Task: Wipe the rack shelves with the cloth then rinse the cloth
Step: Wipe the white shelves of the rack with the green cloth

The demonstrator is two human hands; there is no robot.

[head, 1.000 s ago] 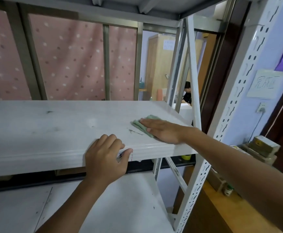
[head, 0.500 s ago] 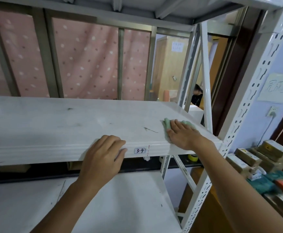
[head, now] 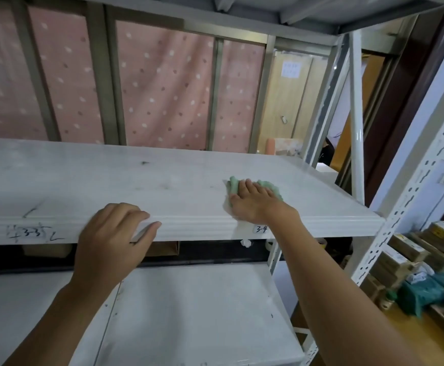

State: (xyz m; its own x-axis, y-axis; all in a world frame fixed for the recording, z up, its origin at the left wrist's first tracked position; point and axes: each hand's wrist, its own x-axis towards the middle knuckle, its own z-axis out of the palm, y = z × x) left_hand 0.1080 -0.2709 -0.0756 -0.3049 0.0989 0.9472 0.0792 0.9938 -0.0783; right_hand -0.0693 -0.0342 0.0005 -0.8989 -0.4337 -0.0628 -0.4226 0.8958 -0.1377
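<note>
The white upper rack shelf (head: 110, 180) runs across the middle of the view. A crumpled green cloth (head: 271, 187) lies on its right part, near the front edge. My right hand (head: 254, 204) presses flat on the cloth with straight fingers, and the cloth shows on both sides of them. My left hand (head: 112, 236) grips the shelf's front edge, fingers curled over the top and thumb along the lip. The edge carries the handwritten marks "3-3" and "3-4". A white lower shelf (head: 189, 313) lies beneath.
A perforated white upright (head: 400, 212) stands at the rack's right corner. Beyond it, stacked brown boxes (head: 427, 249) and a green bag (head: 421, 291) sit on a wooden surface. A pink dotted curtain (head: 162, 88) hangs behind the rack, and another shelf is overhead.
My right hand slid the cloth right along the shelf, then back left above the "3-4" mark. My left hand shifted left along the front edge.
</note>
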